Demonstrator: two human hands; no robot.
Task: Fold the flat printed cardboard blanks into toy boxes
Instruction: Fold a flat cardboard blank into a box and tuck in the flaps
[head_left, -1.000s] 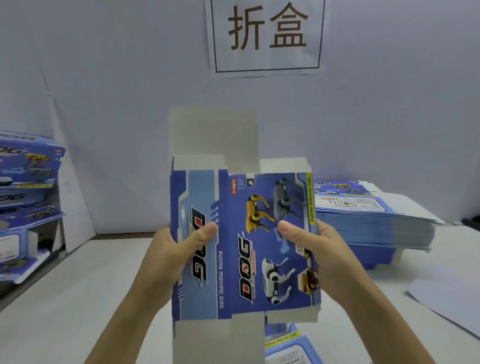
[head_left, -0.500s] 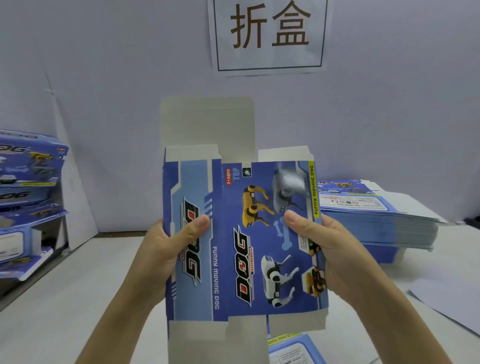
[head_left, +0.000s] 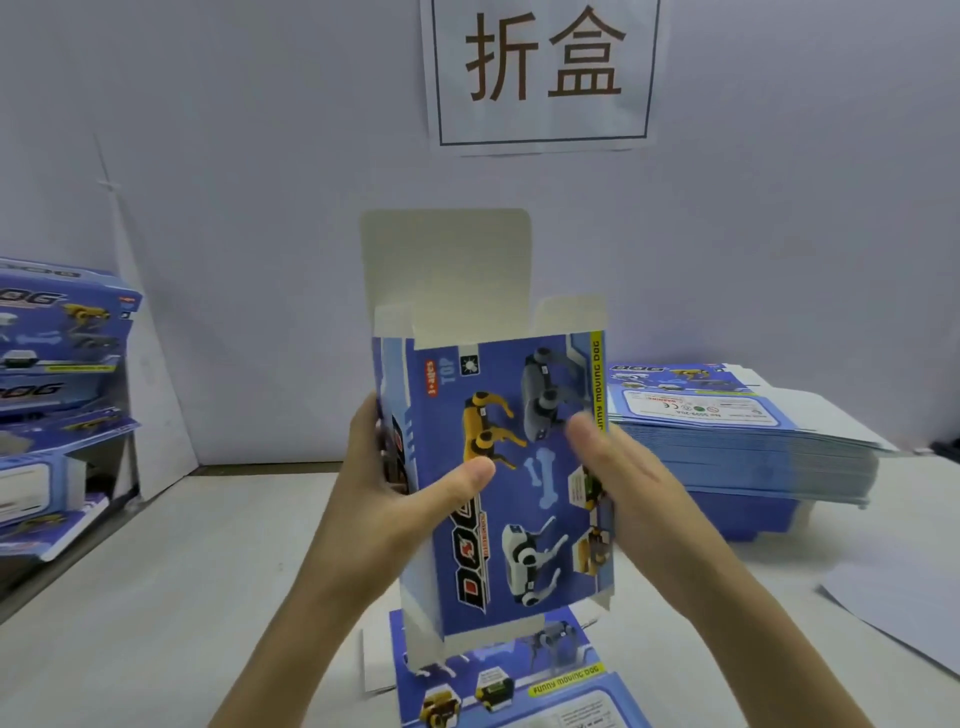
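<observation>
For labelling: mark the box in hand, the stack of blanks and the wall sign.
box (head_left: 540, 483): head view, printed front panel.
stack of blanks (head_left: 691, 405): head view, top sheet.
wall sign (head_left: 543, 73): head view, white paper centre.

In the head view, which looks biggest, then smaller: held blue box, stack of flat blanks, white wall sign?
1. Blue printed cardboard box, nearest the camera.
2-3. Stack of flat blue cardboard blanks and white paper sign look alike; unranked.

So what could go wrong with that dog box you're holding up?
1. The box is up off the table, gripped by the left hand while the right hand looks blurred at its edge; it might slip.
2. Squeezing the sides too hard could crease the printed front.
3. The tall top flap sticks up open and could get bent.
</observation>
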